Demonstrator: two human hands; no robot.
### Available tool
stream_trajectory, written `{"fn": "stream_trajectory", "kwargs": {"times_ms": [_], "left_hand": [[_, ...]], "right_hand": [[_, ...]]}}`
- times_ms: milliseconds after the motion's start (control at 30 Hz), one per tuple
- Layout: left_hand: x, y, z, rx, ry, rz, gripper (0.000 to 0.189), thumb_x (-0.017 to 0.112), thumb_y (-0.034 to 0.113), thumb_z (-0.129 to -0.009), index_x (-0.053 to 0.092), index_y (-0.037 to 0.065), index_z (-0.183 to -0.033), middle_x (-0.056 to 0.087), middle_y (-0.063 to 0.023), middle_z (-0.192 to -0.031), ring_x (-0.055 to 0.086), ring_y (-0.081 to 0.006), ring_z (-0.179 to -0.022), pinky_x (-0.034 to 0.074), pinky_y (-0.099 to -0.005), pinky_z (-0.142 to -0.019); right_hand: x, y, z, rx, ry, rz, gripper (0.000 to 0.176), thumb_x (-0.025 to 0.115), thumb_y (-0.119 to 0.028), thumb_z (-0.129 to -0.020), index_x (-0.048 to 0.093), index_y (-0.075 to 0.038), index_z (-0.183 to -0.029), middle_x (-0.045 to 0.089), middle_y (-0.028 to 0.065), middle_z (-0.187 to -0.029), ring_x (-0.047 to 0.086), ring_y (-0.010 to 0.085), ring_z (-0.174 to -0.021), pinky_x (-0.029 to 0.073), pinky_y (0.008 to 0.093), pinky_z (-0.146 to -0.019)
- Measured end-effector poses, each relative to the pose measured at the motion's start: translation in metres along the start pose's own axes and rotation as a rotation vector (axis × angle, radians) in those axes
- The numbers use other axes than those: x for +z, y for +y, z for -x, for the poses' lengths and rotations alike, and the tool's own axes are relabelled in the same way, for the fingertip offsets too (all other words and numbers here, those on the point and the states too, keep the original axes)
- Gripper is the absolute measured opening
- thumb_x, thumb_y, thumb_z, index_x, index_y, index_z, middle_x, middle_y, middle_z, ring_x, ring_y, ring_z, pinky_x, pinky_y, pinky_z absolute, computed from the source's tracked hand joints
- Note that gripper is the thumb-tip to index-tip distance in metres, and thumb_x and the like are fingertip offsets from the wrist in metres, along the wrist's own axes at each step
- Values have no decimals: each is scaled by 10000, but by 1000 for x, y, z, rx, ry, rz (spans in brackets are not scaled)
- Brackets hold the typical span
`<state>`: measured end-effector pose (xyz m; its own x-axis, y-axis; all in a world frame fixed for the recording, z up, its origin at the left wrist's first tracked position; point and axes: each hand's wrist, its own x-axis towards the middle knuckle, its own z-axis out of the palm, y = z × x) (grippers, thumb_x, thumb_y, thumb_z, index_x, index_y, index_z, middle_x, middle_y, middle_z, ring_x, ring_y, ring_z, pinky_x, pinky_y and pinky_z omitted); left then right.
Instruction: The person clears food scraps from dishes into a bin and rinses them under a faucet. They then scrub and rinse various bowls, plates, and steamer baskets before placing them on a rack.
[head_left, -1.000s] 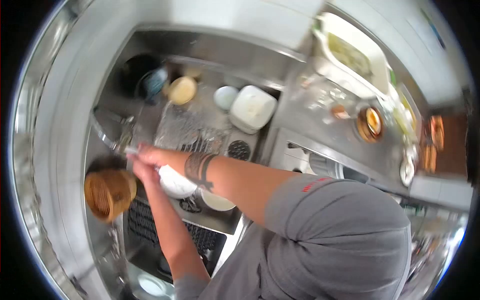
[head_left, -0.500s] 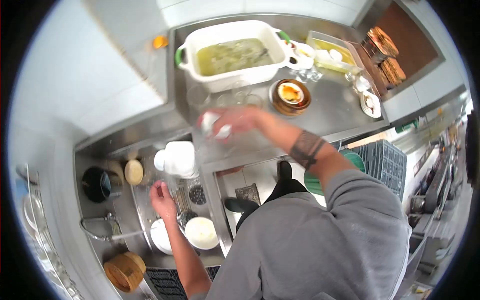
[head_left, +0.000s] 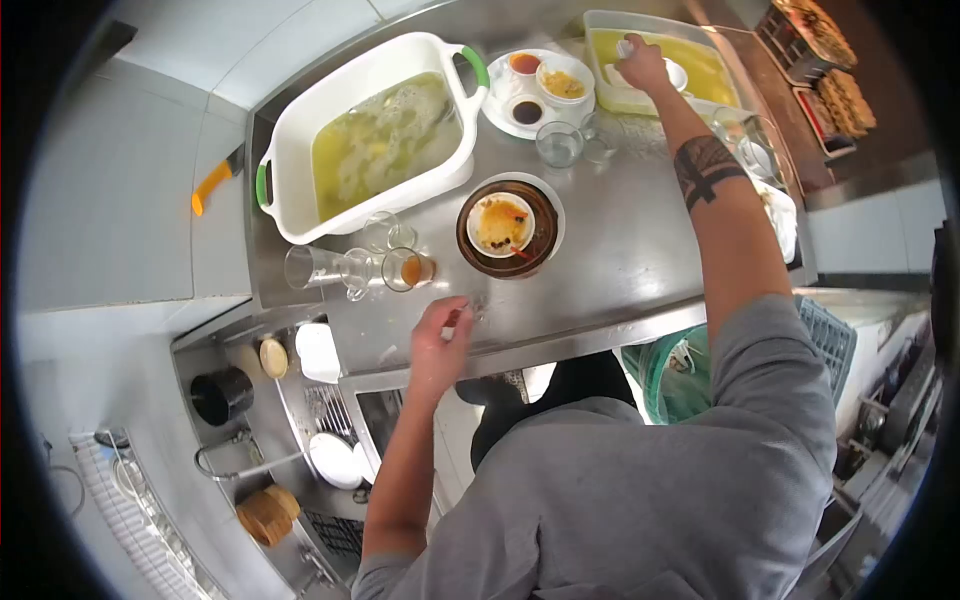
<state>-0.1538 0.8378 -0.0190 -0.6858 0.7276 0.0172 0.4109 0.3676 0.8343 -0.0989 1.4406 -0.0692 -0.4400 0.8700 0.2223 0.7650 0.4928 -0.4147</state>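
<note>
My right hand (head_left: 645, 68) reaches into the clear plastic tub (head_left: 610, 95) of yellowish liquid at the back right. Its fingers close on a small white dish (head_left: 625, 47), which they partly hide. Another small white dish (head_left: 676, 76) lies in the liquid beside the hand. My left hand (head_left: 440, 342) hovers over the counter's front edge, fingers loosely bent and apart, holding nothing visible. Beyond it is a round brown wooden holder (head_left: 467, 235) with a small white bowl (head_left: 500, 225) of orange-stained food remains. Several glasses (head_left: 405, 270) stand to the left, one holding an orange-brown liquid.
A white basin (head_left: 290, 185) with green handles holds cloudy yellow-green water. Near it are a white plate (head_left: 530, 62) with small sauce dishes, and a glass (head_left: 558, 145). An orange-handled tool (head_left: 210, 188) is by the wall. The sink at left contains a black pot (head_left: 222, 395) and white dishes (head_left: 335, 460).
My right hand has moved from near the glasses to the tub at the back right. My left hand has left the sink for the counter edge. The view has shifted toward the counter.
</note>
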Motion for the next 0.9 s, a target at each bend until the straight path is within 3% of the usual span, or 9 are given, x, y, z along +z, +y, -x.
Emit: {"fn": "stream_trajectory", "kwargs": {"times_ms": [167,233,267,367,467,533,700,767,900], "left_hand": [[64,2,-37,-372,105,192,254,681,135,-956,628,2,-1166,688,-108,-967,678,-161,-720,549,-287,-636],[70,17,-58,-679,98,352,374,656,120,-966,471,19,-1276,681,-174,-985,719,-222,-761,602,-331,-625],[72,20,-66,-758,89,398,418,646,97,-960,381,4,-1269,668,-205,-966,724,-264,-741,627,-362,-624],[80,8,-75,-775,134,550,439,654,95,-949,396,-47,-1274,671,-212,-967,719,-264,-712,631,-363,-632],[85,9,-83,-723,140,599,422,656,84,-934,422,-72,-1249,669,-203,-932,719,-246,-680,632,-341,-605],[88,6,-85,-708,135,551,434,662,77,-926,424,-77,-1255,672,-209,-942,714,-242,-668,617,-339,-590],[93,19,-79,-688,234,161,395,700,81,-871,512,-49,-1193,673,-174,-931,704,-240,-695,574,-361,-617],[97,23,-71,1,353,-209,318,737,122,-811,602,14,-1078,648,-134,-892,687,-265,-763,550,-384,-688],[100,28,-64,28,219,-328,148,722,152,-817,666,53,-912,631,-117,-897,656,-293,-780,546,-398,-733]], "right_hand": [[12,4,-6,-171,-96,324,629,729,-362,-799,570,-253,-1398,580,157,-1370,548,426,-1228,486,572,-994],[10,-11,2,-194,299,105,602,724,-364,-820,583,-228,-1390,593,142,-1358,528,401,-1260,478,559,-990],[-2,-23,20,-336,418,4,468,699,-306,-869,648,-184,-1317,681,115,-1225,628,298,-1126,518,469,-921],[-55,-87,130,-177,-250,-640,271,605,-272,-972,718,-87,-1133,734,131,-974,709,285,-861,554,382,-817],[-55,-131,217,-370,-725,-497,245,674,-138,-844,694,-49,-1071,730,153,-1050,707,315,-969,567,421,-819],[-33,-150,248,-491,-678,-122,252,656,-106,-846,653,-6,-1078,706,207,-1053,698,358,-982,570,448,-848],[-2,-169,264,-364,-514,-172,273,675,-124,-845,634,15,-1076,697,245,-1028,700,399,-989,579,473,-839],[5,-168,264,-366,-456,-200,273,682,-130,-842,642,20,-1066,702,253,-1017,702,406,-985,583,475,-825],[0,-167,249,-321,-559,-236,266,712,-193,-812,708,30,-956,714,253,-936,701,409,-922,573,461,-815]]}}
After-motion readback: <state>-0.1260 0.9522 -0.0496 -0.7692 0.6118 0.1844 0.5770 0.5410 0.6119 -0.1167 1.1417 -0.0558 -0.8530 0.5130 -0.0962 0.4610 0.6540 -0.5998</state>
